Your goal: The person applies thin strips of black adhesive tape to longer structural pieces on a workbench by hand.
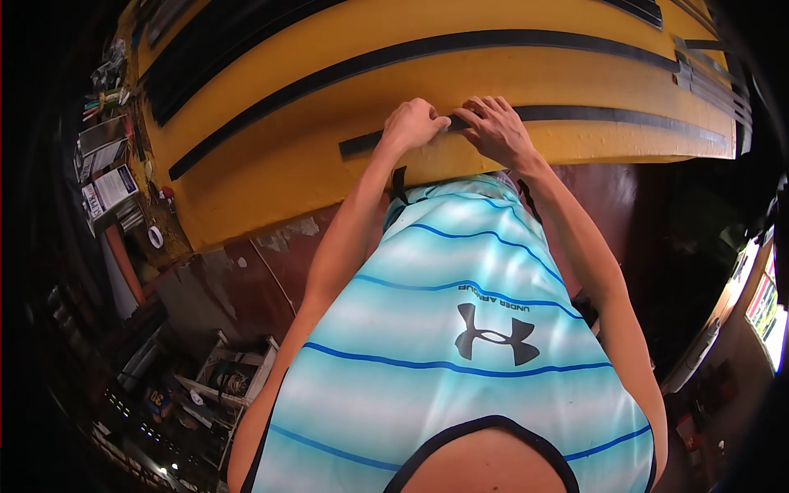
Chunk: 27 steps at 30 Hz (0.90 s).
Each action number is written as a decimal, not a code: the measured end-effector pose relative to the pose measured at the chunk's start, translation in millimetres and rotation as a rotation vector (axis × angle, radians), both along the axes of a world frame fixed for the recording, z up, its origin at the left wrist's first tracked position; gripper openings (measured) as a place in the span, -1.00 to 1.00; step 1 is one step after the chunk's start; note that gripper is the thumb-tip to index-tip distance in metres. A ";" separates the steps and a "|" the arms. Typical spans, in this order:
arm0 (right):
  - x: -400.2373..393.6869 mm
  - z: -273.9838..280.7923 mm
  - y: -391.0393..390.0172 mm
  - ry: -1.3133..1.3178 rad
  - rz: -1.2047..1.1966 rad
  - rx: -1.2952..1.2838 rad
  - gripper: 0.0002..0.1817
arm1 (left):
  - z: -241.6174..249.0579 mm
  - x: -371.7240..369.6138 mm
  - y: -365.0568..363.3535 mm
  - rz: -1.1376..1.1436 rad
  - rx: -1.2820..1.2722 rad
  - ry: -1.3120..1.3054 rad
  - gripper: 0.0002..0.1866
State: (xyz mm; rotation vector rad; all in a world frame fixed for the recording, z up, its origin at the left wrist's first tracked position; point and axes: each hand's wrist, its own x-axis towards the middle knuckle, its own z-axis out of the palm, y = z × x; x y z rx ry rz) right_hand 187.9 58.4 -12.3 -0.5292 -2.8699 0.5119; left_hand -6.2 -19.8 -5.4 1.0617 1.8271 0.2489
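A long dark strip (608, 114) lies along the near edge of the yellow table (288, 185). My left hand (413, 125) is over the strip toward its left end, fingers curled with thumb and fingertips close together; what they hold, if anything, is too small to make out. Just right of it, my right hand (495, 130) rests over the same strip, fingers bent and thumb against its edge. The two thumbs are nearly touching. Farther back, a second, longer dark strip (394, 52) curves across the table.
More dark strips (222, 49) lie at the back left, and grey metallic pieces (711, 82) at the right end. Boxes (111, 191) and a roll of tape (155, 237) are at the left. A wooden frame (230, 370) stands on the floor, lower left.
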 end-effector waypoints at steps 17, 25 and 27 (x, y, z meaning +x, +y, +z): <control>18.9 8.2 16.0 -0.054 0.012 -0.052 -0.58 | 10.8 -27.4 -6.1 -0.016 -0.100 -0.544 -0.70; 17.3 9.3 11.1 -0.002 0.014 0.000 -0.60 | 19.3 -39.9 -8.9 -0.105 -0.148 -0.689 -0.69; 16.5 9.9 10.2 -0.011 -0.012 -0.014 -0.60 | 23.3 -38.7 -9.5 -0.100 -0.128 -0.661 -0.69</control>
